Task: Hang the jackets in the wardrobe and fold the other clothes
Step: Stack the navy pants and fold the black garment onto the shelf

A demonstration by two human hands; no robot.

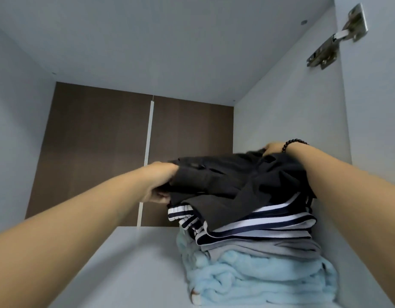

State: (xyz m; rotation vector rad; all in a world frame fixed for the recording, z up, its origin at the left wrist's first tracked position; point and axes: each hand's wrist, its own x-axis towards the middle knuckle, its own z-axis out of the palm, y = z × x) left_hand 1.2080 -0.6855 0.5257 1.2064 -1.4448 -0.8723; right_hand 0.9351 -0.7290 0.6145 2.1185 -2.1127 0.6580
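— While you reach into the wardrobe shelf (134, 263), where does the dark garment (232, 181) sit?

— It lies on top of the folded pile (254, 247), over the striped top (247, 221), the grey piece (258, 245) and the fluffy blue blanket (258, 278), hard against the right wall (292, 118).

— And your hands?

— Your left hand (159, 183) has its fingers curled round the garment's left end. Your right hand (273, 148), with the beaded bracelet (294, 144) at the wrist, holds the far right corner; its fingers are mostly hidden behind the cloth, so how tightly they close is hard to tell.

— Which way does it run?

— Its long axis goes left to right, stretched between your two hands, and the near edge droops over the stripes. The right end lies farther back than the left.

— So what does the next move turn on?

— Probably squaring it. The left end sticks out past the pile, so your left hand is the one placed to tuck it right and back.
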